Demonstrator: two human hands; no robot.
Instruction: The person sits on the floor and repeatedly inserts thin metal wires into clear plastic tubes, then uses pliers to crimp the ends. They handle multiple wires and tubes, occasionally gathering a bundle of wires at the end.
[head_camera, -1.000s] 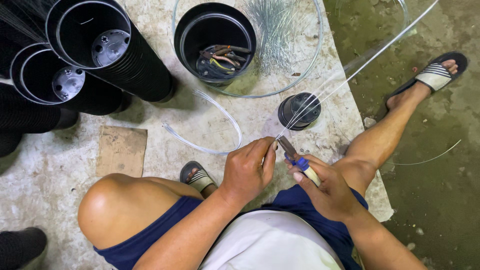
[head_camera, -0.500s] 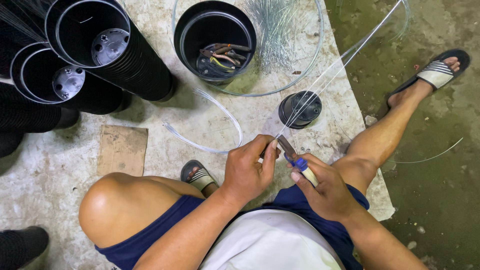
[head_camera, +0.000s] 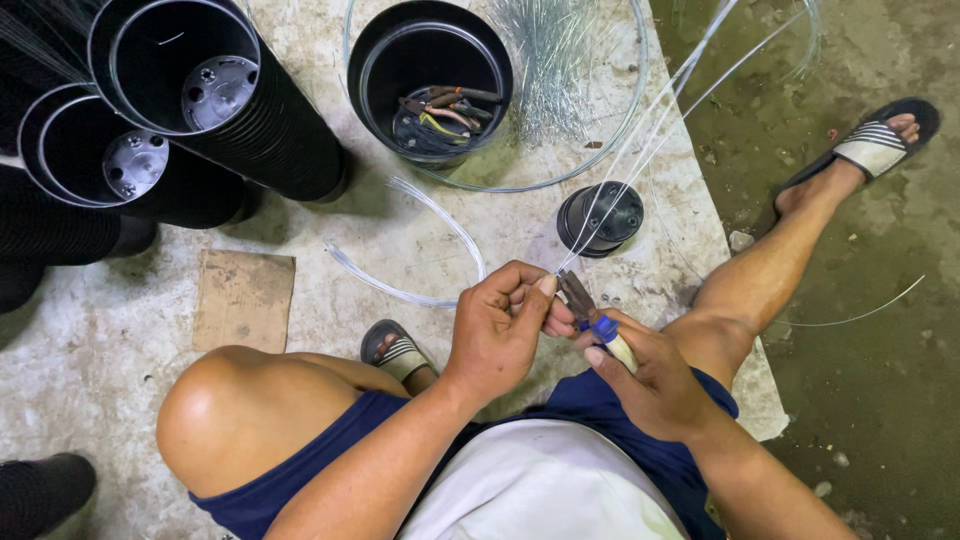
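Room: tight between knees; bare concrete floor (head_camera: 120, 390) open leftward.
Left hand (head_camera: 500, 325): fingers pinching thin clear wires (head_camera: 640, 150).
Right hand (head_camera: 650, 375): fingers wrapped around blue-handled pliers (head_camera: 590, 312).
Wires: pale, fanning upward.

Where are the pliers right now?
The pliers are in the right hand, low in the middle of the head view, touching the left hand just below the small black pot.

Pliers' jaws (head_camera: 574, 292) disappearing behind left hand's fingers (head_camera: 530, 300), black pot stacks (head_camera: 60, 200) running off left edge, wire strands (head_camera: 690, 70) exiting top.
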